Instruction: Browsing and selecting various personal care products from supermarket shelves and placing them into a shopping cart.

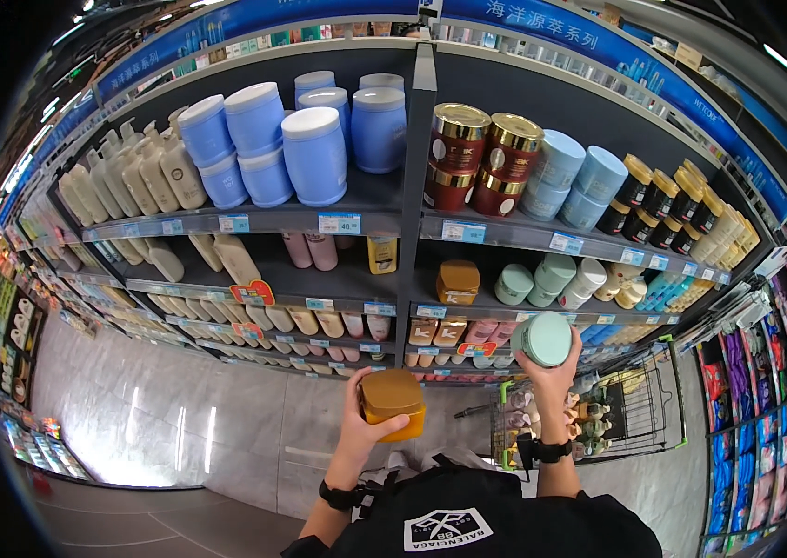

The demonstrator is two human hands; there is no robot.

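Gripped in my left hand is a squarish amber jar with a gold-brown lid, held low in front of the shelving. My right hand is wrapped around a round mint-green jar, raised close to the lower shelves. A similar amber jar stands on the middle shelf of the right-hand bay. Beside it sit more mint-green jars, some stacked, and white jars.
Blue tubs and pump bottles line the upper left shelf. Dark red gold-lidded jars and light blue jars are at upper right. A wire shopping cart holding bottles stands at my right, near racks of packets.
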